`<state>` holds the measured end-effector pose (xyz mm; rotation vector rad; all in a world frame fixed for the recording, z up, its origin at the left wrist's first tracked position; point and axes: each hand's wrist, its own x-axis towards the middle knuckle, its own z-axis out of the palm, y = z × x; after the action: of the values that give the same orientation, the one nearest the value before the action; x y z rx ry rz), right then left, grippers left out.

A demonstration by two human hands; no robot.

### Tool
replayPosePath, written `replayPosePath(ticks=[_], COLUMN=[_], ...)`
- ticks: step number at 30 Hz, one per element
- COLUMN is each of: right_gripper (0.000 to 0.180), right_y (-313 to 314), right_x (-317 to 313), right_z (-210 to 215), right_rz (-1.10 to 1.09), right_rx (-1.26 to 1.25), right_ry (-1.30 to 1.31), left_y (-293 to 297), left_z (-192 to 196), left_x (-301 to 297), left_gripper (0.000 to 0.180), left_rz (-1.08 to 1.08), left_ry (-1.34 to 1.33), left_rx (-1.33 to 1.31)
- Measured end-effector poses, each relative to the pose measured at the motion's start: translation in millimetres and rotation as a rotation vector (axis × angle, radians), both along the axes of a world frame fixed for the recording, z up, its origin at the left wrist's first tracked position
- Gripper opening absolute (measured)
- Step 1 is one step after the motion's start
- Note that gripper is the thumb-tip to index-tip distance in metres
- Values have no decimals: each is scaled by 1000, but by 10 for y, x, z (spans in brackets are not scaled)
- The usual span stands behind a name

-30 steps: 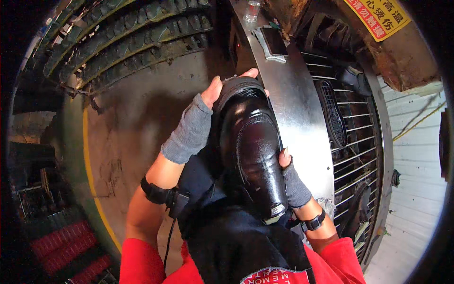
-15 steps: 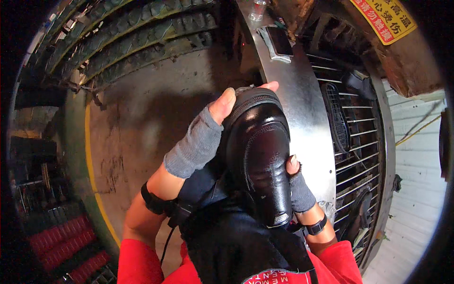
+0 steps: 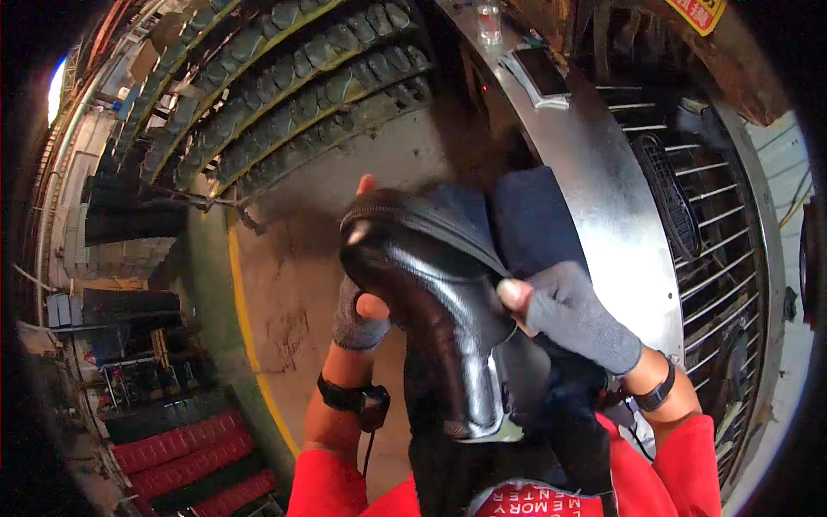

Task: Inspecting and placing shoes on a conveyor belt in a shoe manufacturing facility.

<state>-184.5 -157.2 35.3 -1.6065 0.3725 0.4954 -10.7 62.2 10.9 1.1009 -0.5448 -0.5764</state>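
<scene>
A glossy black leather shoe (image 3: pixel 405 276) is held above my lap, its toe pointing up and to the left, with stitching round the sole edge. My left hand (image 3: pixel 360 319), in a grey fingerless glove, grips it from the left and below; the thumb shows beside the upper and a fingertip pokes out beyond the toe. At the right, my right hand (image 3: pixel 573 310), gloved the same way, presses its thumb against the sole edge near the middle of the shoe. Its other fingers are hidden beneath.
A metal counter (image 3: pixel 594 181) runs along my right, carrying a dark flat device (image 3: pixel 543 71) on white cloth and a clear bottle (image 3: pixel 489 24). Beyond it, a black sole (image 3: pixel 668 198) lies on a barred rack (image 3: pixel 715 189). Tiered shelves (image 3: pixel 284 103) hold several dark shoe-shaped things.
The shoe has turned, its toe swinging left and its side tipping up. My left hand has moved down its left side; my right hand has come up onto the sole edge. The view has shifted left.
</scene>
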Motion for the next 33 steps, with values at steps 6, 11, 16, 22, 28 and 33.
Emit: replayPosePath(ticks=[6,11,16,22,28,33], right_gripper=[44,58,60,61,40,129], right_y=[68,49,-302,-438,-571,-386], right_x=[-80,-209,-509,146,-22,-381], right_z=[-378,-358,-231,610,654,84], right_rz=[-287,-121,-76,-632,-121,-535], right_rx=[-584,-198,-165,-439,-418,47], right_ry=[-921,-717,-617,-1051,-915,-856], left_y=[252,51,-203,-879,-913,-722], left_z=[-888,-738,-293,461,572,866], left_x=[9,-106,-282,-394,-512,-510], left_gripper=[135,112,101,92,92,84], left_rz=[-217,-266,-260,-418,-379,84], left_ry=[152,208,156,-85,-430,-585], left_rx=[-96,-49,35,83,407,430])
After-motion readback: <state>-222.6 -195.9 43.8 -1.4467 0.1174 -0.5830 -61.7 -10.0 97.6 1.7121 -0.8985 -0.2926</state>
